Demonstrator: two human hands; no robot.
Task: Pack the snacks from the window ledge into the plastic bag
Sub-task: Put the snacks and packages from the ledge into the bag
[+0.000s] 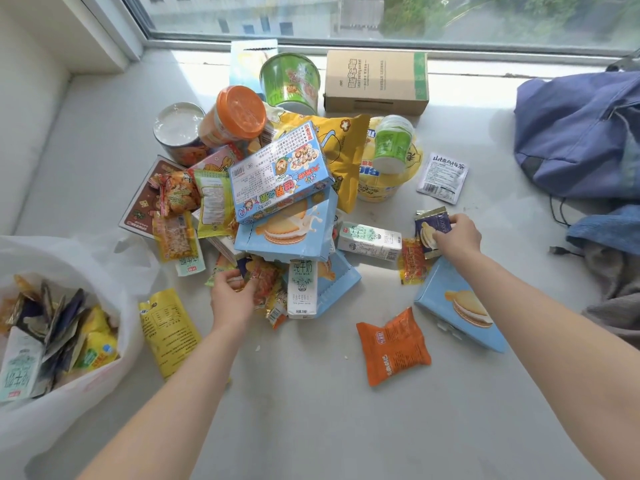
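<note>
Bag (52,420) gapes at left to receive; left hand (230,294) curls round orange packets (261,284), right hand (457,237) pinches blue sachet (431,230), halving trips.

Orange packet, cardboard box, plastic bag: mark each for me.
orange packet (393,346), head view, centre of its face.
cardboard box (377,81), head view, top panel.
plastic bag (86,400), head view, front wall.

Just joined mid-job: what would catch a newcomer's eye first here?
A jumbled snack pile sits centrally, a tilted blue box on top. Bottom left, the plastic bag is part filled. The left hand grips packets at the pile's near edge; the right hand pinches a dark blue packet.
</note>
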